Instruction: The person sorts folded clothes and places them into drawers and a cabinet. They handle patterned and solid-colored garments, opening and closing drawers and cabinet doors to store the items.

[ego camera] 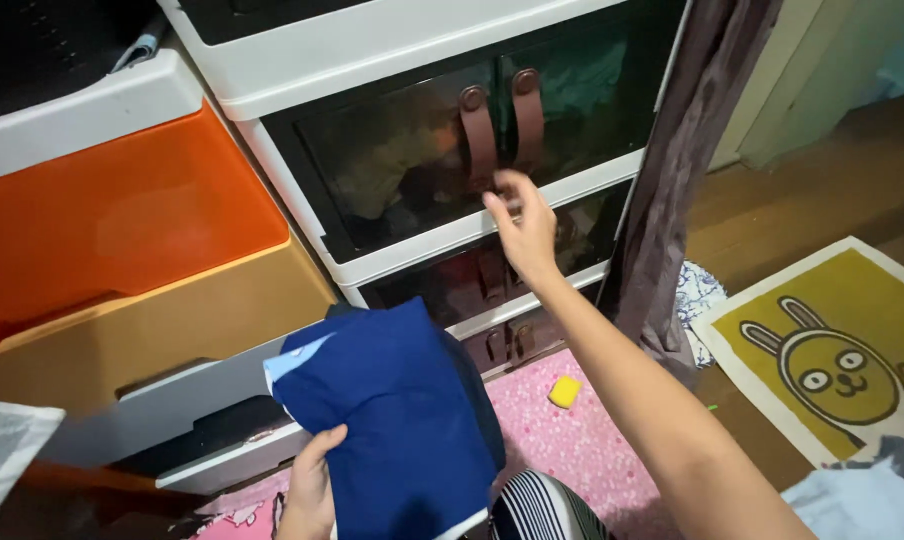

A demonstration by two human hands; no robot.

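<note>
Gripping folded blue garment [397, 420], left hand [310, 490]; right hand [522, 225] open at brown handles [502, 125].

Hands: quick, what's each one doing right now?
Left hand: closed on a folded blue cloth.
Right hand: open, fingers at the brown cabinet handles, holding nothing.

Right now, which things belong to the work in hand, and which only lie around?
In use: left hand holding folded blue garment; right hand at brown strap handles of dark cabinet doors.
Lying about: yellow sponge, rabbit mat, orange drawer.

Dim indoor light, soft blur.
</note>
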